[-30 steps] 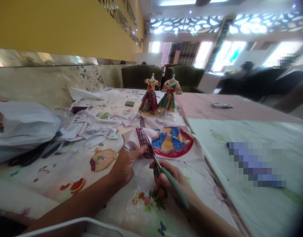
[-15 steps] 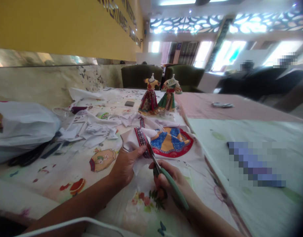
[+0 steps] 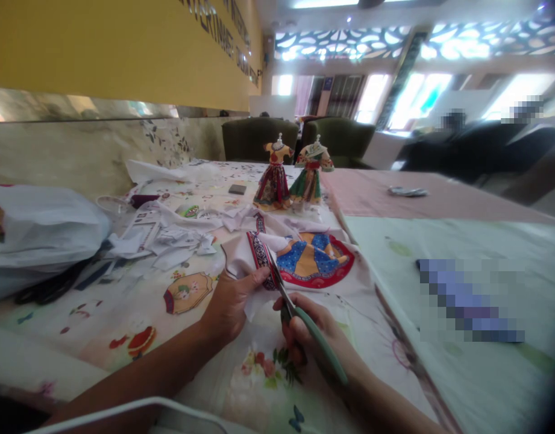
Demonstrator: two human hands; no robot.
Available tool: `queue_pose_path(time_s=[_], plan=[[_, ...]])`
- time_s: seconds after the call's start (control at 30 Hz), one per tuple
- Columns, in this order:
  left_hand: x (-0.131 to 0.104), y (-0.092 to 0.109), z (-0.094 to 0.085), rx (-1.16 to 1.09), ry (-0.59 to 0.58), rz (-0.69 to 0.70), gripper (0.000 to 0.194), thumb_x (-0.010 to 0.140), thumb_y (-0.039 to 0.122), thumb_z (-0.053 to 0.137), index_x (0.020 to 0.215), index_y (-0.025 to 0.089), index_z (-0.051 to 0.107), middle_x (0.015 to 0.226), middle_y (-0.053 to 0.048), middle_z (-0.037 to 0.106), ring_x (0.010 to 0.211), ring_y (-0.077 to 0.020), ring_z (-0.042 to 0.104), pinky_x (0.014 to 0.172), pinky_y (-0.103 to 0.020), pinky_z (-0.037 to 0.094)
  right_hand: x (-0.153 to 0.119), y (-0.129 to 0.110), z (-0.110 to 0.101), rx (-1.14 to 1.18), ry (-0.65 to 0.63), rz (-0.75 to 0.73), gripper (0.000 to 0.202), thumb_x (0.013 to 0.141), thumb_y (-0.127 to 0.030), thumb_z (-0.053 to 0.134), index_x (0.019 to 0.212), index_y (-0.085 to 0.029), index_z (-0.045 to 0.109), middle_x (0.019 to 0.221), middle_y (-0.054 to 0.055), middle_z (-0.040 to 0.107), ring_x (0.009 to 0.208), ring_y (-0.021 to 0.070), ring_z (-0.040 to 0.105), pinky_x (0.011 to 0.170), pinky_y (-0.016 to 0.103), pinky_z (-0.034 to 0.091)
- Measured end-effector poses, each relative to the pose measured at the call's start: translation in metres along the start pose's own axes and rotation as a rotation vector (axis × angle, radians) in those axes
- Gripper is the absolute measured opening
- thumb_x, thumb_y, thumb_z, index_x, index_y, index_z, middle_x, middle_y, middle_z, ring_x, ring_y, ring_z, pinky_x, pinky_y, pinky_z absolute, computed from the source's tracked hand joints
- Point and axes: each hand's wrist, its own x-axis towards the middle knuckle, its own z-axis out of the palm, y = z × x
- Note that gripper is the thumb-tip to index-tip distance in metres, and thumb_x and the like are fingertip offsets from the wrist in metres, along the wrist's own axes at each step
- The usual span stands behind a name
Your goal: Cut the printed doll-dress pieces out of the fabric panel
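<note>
White printed fabric (image 3: 241,253) with a red, black and white patterned border is pinched in my left hand (image 3: 229,304), thumb on top near the border. My right hand (image 3: 311,325) grips green-handled scissors (image 3: 325,349), whose blades lie along the border's right edge, close to my left thumb. Just beyond the blades, a blue and yellow printed piece with a red rim (image 3: 313,260) spreads on the white cloth. A tan shaped cutout (image 3: 189,293) with a dark edge rests left of my left hand.
Two small dress forms in doll dresses (image 3: 273,175) (image 3: 310,178) stand further back. White scraps (image 3: 178,238) and a white plastic bag (image 3: 42,226) lie at left. A blurred bluish long object (image 3: 467,304) is on the right table. A white cable (image 3: 137,405) crosses the bottom front.
Hardly anything differs. The scissors' handle has shifted very slightly to the right; my left hand keeps its hold on the fabric.
</note>
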Motion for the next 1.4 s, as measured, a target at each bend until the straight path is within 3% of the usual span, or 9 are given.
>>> queue_pose_path(time_s=[0.43,0.93,1.03,1.13,1.23,1.3,1.4], plan=[[-0.001,0.001,0.001,0.02,-0.016,0.016,0.044,0.06,0.024,0.096,0.1,0.019,0.077,0.091,-0.004,0.081,0.088,-0.025,0.076,0.084,-0.037,0.06,-0.002,-0.006,0.004,-0.008,0.048,0.012,0.062,0.074,-0.072,0.077,0.1,-0.018,0.061,0.053,-0.01,0.048,0.036,0.0063,0.043,0.036,0.016,0.031],[-0.001,0.002,0.002,0.018,0.018,-0.029,0.043,0.059,0.02,0.095,0.099,0.017,0.077,0.084,-0.004,0.081,0.083,-0.0253,0.076,0.08,-0.035,0.06,-0.003,-0.005,0.006,-0.001,0.09,0.021,0.06,0.073,-0.071,0.079,0.097,-0.018,0.061,0.047,-0.011,0.047,0.034,0.0051,0.038,0.034,0.015,0.028],[0.005,0.004,-0.003,-0.035,0.009,-0.111,0.036,0.066,0.027,0.092,0.097,0.016,0.077,0.086,-0.007,0.081,0.082,-0.0254,0.076,0.079,-0.035,0.06,-0.002,-0.007,0.004,-0.03,0.105,0.001,0.059,0.074,-0.07,0.078,0.096,-0.017,0.062,0.047,-0.011,0.047,0.034,0.0052,0.039,0.035,0.015,0.028],[0.02,0.011,-0.015,-0.091,0.04,-0.276,0.034,0.076,0.043,0.084,0.092,0.013,0.077,0.082,-0.01,0.081,0.077,-0.0267,0.076,0.076,-0.035,0.06,-0.002,-0.011,0.001,-0.056,0.102,-0.001,0.06,0.073,-0.07,0.079,0.096,-0.017,0.062,0.049,-0.011,0.046,0.035,0.0052,0.04,0.036,0.016,0.029],[0.036,0.022,-0.028,-0.108,-0.067,-0.432,0.046,0.087,0.049,0.072,0.104,0.006,0.075,0.086,-0.015,0.081,0.083,-0.0295,0.077,0.085,-0.039,0.058,-0.001,-0.02,-0.002,-0.096,0.07,0.022,0.062,0.072,-0.072,0.078,0.095,-0.017,0.062,0.05,-0.011,0.046,0.034,0.0049,0.039,0.035,0.016,0.029],[0.043,0.028,-0.034,-0.165,-0.158,-0.469,0.051,0.094,0.048,0.063,0.114,0.003,0.071,0.091,-0.017,0.081,0.088,-0.0304,0.077,0.091,-0.042,0.057,-0.001,-0.027,-0.005,-0.135,0.029,0.045,0.063,0.07,-0.073,0.079,0.094,-0.017,0.062,0.05,-0.011,0.046,0.035,0.0047,0.038,0.035,0.016,0.03],[0.046,0.03,-0.034,-0.19,-0.146,-0.432,0.034,0.1,0.034,0.056,0.111,0.005,0.072,0.082,-0.012,0.08,0.071,-0.0231,0.075,0.082,-0.036,0.059,-0.001,-0.037,-0.007,-0.171,-0.027,0.093,0.063,0.066,-0.071,0.082,0.092,-0.017,0.062,0.048,-0.012,0.046,0.035,0.0041,0.037,0.035,0.015,0.028]])
